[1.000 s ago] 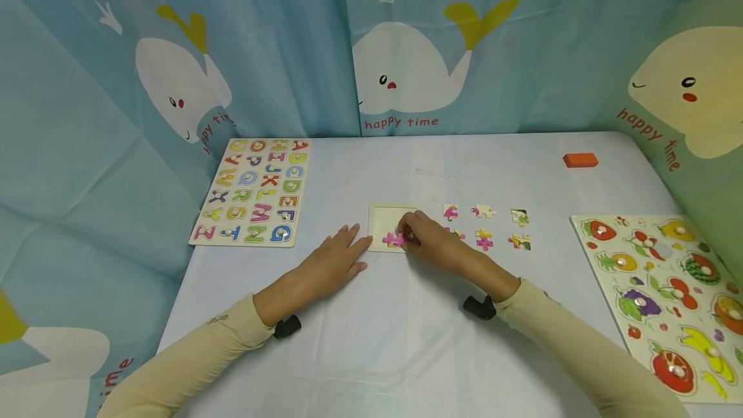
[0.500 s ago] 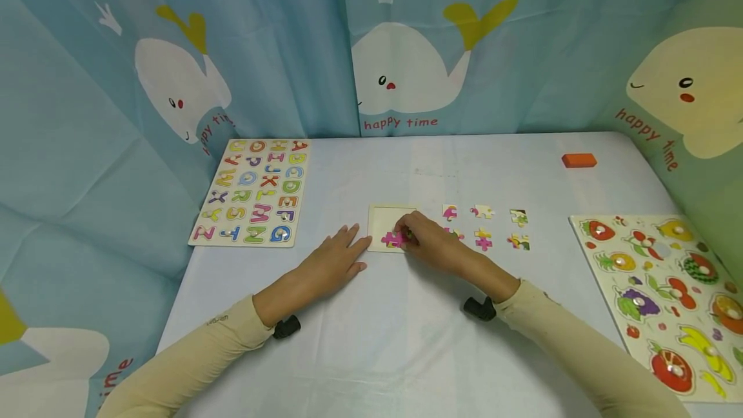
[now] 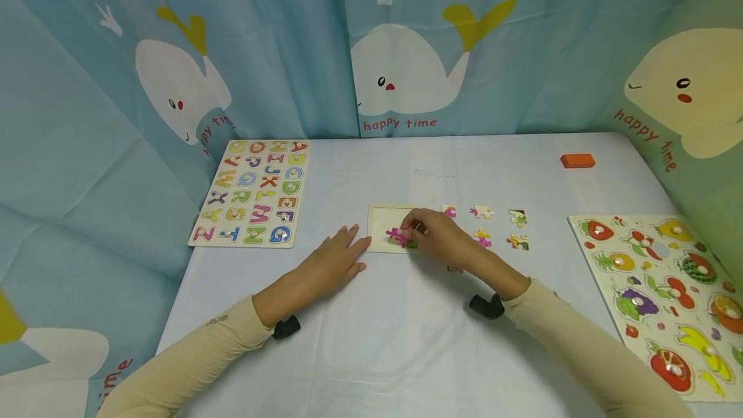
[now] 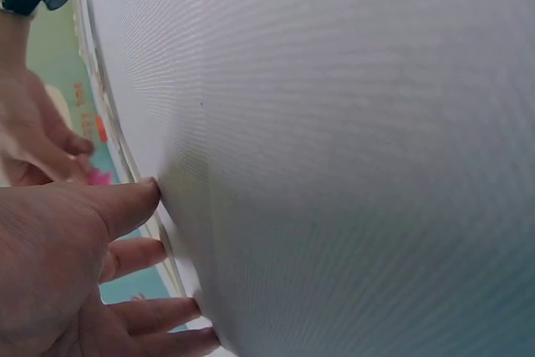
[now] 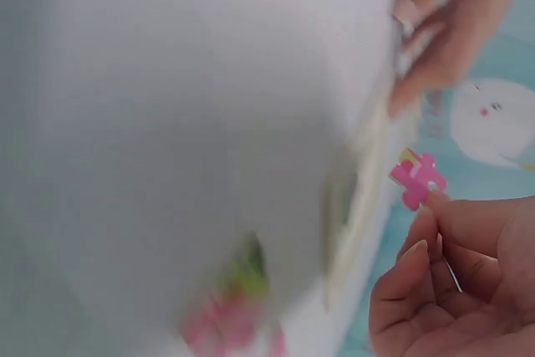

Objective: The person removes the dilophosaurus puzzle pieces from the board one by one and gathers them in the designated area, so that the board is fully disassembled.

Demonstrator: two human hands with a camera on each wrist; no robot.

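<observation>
My right hand (image 3: pixel 438 234) pinches a pink jigsaw piece (image 5: pixel 418 180) between thumb and fingertip. In the head view that piece is tilted over the shallow puzzle tray (image 3: pixel 384 217). A greenish piece (image 3: pixel 411 244) shows under it near the tray's front edge, partly hidden by the hand. My left hand (image 3: pixel 331 260) lies on the table with its fingers spread, a fingertip right at the tray's left rim. In the left wrist view the fingers of the left hand (image 4: pixel 100 265) are extended, fingertips on the tabletop.
Right of the tray lie several loose pieces, including a white one (image 3: pixel 482 211) and a green one (image 3: pixel 518 217). An alphabet board (image 3: pixel 246 195) stands back left, a fruit board (image 3: pixel 656 295) right, an orange block (image 3: pixel 577 160) back right. A whale-print curtain (image 3: pixel 325 50) surrounds the table.
My right hand has moved slightly up and right, raising the pink piece from where it lay low in the tray. A loose piece now shows below the right wrist. The left hand stays put.
</observation>
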